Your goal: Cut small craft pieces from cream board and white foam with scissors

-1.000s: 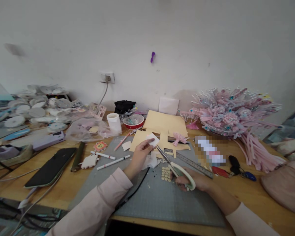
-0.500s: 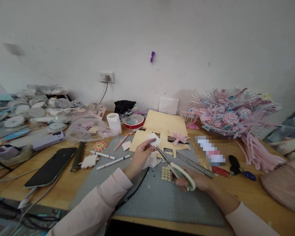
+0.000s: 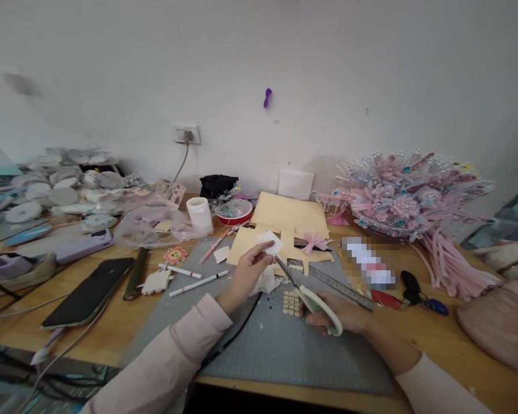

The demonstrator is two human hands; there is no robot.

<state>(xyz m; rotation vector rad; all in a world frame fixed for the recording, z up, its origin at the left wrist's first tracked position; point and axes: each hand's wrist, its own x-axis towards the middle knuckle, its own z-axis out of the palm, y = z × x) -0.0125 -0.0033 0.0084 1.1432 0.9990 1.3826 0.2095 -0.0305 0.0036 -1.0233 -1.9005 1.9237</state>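
Between the thumb and fingers of my left hand (image 3: 247,275) is a small white piece of paper (image 3: 271,241), held above the mat. My right hand (image 3: 333,313) is wrapped round the pale-handled scissors (image 3: 307,294). Their blades point up and left, with the tips at the lower edge of the white piece. Cut yellow card (image 3: 290,214) lies behind both hands, with a pink tassel (image 3: 314,241) on it. A metal ruler (image 3: 345,290) lies beyond my right hand. Small beige pieces (image 3: 290,303) lie in a block on the grey cutting mat (image 3: 259,351), beside the scissors.
Two white pens (image 3: 198,284) and a black phone (image 3: 88,292) lie to the left. A white roll (image 3: 200,215) and a red-rimmed dish (image 3: 233,213) stand behind. On the right are a large pink beaded headdress (image 3: 406,201) and keys (image 3: 414,293). White discs (image 3: 64,195) are heaped far left.
Both hands and the scissors keep nearly the same place. The whole view has shifted very slightly; nothing has been taken up or let go.
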